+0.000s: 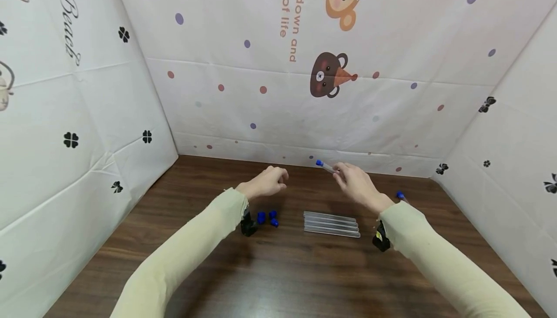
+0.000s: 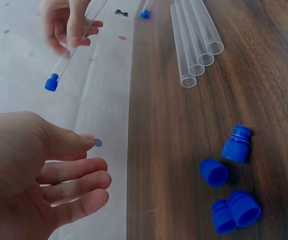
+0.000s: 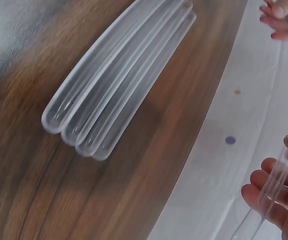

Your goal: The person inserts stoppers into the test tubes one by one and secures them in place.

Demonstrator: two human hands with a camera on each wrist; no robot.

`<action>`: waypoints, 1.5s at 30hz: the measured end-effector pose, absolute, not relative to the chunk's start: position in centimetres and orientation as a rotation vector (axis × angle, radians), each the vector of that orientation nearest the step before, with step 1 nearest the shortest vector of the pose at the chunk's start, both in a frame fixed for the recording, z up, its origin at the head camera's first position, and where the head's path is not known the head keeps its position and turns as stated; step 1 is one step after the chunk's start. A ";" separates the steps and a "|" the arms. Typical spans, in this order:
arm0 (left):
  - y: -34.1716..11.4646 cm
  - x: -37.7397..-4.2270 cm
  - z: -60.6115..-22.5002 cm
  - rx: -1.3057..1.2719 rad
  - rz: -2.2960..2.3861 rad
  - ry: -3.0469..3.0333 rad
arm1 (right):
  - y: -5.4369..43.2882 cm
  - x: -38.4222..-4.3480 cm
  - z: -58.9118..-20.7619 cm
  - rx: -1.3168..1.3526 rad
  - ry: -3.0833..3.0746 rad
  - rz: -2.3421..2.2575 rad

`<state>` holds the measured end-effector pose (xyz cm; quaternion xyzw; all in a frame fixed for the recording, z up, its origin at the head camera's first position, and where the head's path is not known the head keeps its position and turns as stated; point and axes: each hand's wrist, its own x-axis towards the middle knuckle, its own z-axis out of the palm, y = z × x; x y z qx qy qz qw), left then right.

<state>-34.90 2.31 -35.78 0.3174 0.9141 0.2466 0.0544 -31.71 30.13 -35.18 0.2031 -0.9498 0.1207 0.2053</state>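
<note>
My right hand [image 1: 356,181] pinches a clear test tube [image 3: 273,186] between thumb and fingers. A blue cap [image 2: 51,82] sits on the end of this tube that points towards my left. My left hand [image 1: 266,181] is raised over the table with nothing in it, its fingers relaxed and slightly bent, a short way left of the capped end. Below and between the hands, several uncapped clear test tubes [image 1: 331,224] lie side by side. Several loose blue caps [image 2: 236,144] are on the table near my left wrist.
Another blue-capped tube [image 1: 401,196] lies to the right, partly hidden behind my right forearm. The dark wood table [image 1: 278,269] is bordered by white printed sheets [image 1: 261,105] at the back and both sides.
</note>
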 end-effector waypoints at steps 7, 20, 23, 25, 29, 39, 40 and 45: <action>2.1 -34.8 -35.9 0.975 0.741 2.772 | 31.9 -32.1 -35.6 0.518 -2.638 0.297; 3.5 -34.8 -35.2 1.119 1.014 2.707 | 29.4 -31.3 -35.9 0.881 -2.311 0.232; 3.9 -34.7 -34.8 1.111 1.084 2.671 | 28.7 -31.2 -35.7 0.939 -2.259 0.208; 4.0 -34.7 -34.7 1.109 1.107 2.666 | 28.4 -31.1 -35.6 0.963 -2.246 0.191; 4.1 -34.7 -34.6 1.104 1.135 2.677 | 27.9 -30.9 -35.4 0.977 -2.251 0.174; 4.1 -34.5 -34.6 1.095 1.198 2.628 | 27.2 -30.6 -35.8 0.959 -2.251 0.205; 4.1 -34.5 -34.6 1.097 1.208 2.620 | 27.1 -30.6 -35.9 0.959 -2.239 0.195; 4.2 -34.4 -34.6 1.083 1.251 2.611 | 27.0 -30.6 -36.3 0.966 -2.186 0.138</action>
